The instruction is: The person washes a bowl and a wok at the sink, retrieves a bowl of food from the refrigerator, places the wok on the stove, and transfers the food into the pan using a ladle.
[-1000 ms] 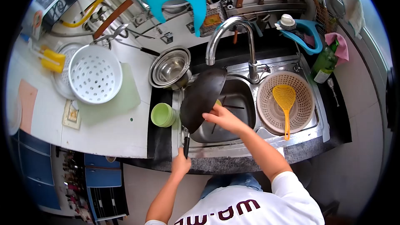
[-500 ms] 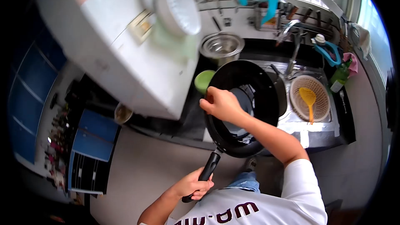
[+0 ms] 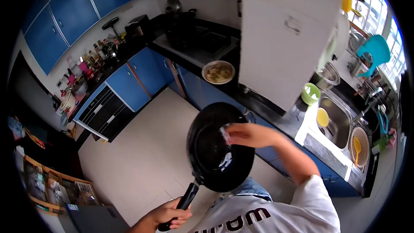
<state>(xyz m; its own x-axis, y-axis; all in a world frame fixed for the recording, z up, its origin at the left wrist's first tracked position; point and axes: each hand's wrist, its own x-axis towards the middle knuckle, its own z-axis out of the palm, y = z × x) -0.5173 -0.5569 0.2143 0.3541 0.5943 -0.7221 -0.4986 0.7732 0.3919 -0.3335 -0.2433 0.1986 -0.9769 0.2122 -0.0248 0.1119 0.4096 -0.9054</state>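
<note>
Away from the sink (image 3: pixel 338 131) the pan (image 3: pixel 209 149) has moved since the earlier frame, and the head view has turned with it, so the sink now lies far to the right and the stove (image 3: pixel 194 43) shows at the top. The right hand (image 3: pixel 250 135), which was at the pan's rim, now reaches over its dark inside.

In the head view, the pan is held up above the pale floor (image 3: pixel 138 138), in front of the person's white shirt (image 3: pixel 276 209), its open side facing the camera. The left hand (image 3: pixel 174 214) grips the black handle (image 3: pixel 186 200) — fingers wrapped around it and closed, the end of the handle poking out below them. The right hand's fingers are bent and held close together, tips over the inside of the pan; a pale, blurred patch shows at them, and I cannot tell whether they pinch something or touch the surface. Shiny highlights lie on the pan's inside.

Beyond the pan, a bowl of food (image 3: pixel 218 72) sits on the dark counter (image 3: pixel 258 97) near the stove. Green bowls (image 3: pixel 310 94) stand just beside the sink, a yellow round thing (image 3: pixel 322 117) is in the basin, and to its right a colander (image 3: pixel 365 140) holds a yellow slotted spoon (image 3: pixel 357 145).
</note>
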